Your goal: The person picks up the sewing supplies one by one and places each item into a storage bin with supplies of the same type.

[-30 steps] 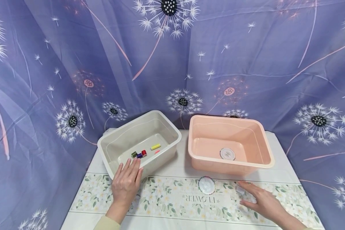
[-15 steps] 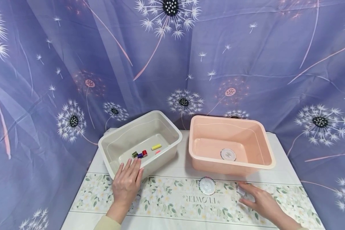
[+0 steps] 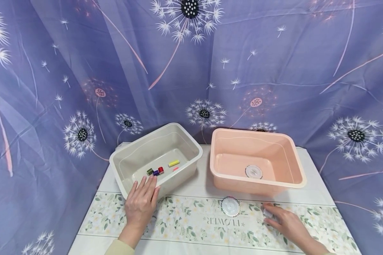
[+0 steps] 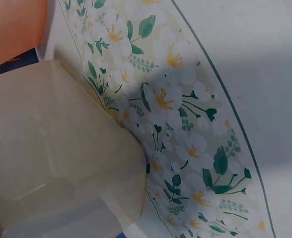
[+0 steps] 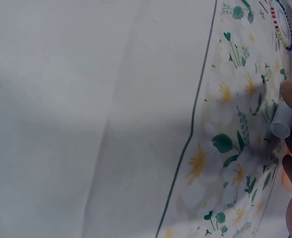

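Observation:
My left hand (image 3: 139,203) rests on the near rim of the grey bin (image 3: 191,159), its fingers reaching over the edge. Inside that bin lie a green thread spool (image 3: 150,171), a purple spool (image 3: 155,173), a red spool (image 3: 161,170), a yellow spool (image 3: 173,163) and a pink spool (image 3: 176,169) half hidden by the wall. On the table, my right hand (image 3: 285,221) has thumb and fingers around a small white spool (image 5: 283,120). A space shows between thumb and forefinger, and whether they touch the spool is unclear. The left wrist view shows no hand.
A pink bin (image 3: 293,183) stands right of the grey one with a pin wheel (image 3: 253,172) inside. Another pin wheel (image 3: 230,206) lies on the flower-printed tablecloth (image 3: 194,226). A purple dandelion curtain (image 3: 178,71) hangs directly behind both bins.
My right thumb and fingers have drawn slightly closer around the white spool, and the hand has shifted a little left. The left hand and both bins stay in place.

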Motion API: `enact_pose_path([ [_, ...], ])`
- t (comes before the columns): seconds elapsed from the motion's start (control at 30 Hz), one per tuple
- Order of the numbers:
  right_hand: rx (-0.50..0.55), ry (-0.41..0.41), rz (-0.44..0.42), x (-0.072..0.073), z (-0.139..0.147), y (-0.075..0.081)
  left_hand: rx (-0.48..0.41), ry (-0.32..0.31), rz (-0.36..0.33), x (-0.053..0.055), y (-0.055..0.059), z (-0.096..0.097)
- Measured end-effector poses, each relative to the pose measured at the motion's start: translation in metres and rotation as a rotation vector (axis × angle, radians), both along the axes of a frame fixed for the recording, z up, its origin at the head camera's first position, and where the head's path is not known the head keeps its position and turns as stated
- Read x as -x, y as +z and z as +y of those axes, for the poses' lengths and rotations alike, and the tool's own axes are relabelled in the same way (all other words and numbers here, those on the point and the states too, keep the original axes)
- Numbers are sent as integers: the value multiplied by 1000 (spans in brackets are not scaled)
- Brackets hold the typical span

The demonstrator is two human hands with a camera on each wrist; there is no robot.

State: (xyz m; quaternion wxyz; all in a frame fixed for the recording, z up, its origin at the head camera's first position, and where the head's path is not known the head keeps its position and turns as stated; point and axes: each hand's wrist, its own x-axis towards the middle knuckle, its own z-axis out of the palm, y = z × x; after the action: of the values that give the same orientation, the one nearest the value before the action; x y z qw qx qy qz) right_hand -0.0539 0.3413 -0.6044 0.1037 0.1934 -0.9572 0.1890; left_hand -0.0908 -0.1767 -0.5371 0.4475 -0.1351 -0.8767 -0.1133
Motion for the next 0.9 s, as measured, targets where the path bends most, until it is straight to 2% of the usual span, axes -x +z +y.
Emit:
enact_pose_path([
  [0.2, 0, -18, -18, -1, -1, -4, -3, -8, 8, 1, 0, 0],
  [0.47, -18, 21, 73, -2, 2, -16, 2, -1, 2, 0, 1, 0],
  [0.9, -57, 28, 79, -4, 0, -18, -4, -10, 11, 1, 1, 1],
])
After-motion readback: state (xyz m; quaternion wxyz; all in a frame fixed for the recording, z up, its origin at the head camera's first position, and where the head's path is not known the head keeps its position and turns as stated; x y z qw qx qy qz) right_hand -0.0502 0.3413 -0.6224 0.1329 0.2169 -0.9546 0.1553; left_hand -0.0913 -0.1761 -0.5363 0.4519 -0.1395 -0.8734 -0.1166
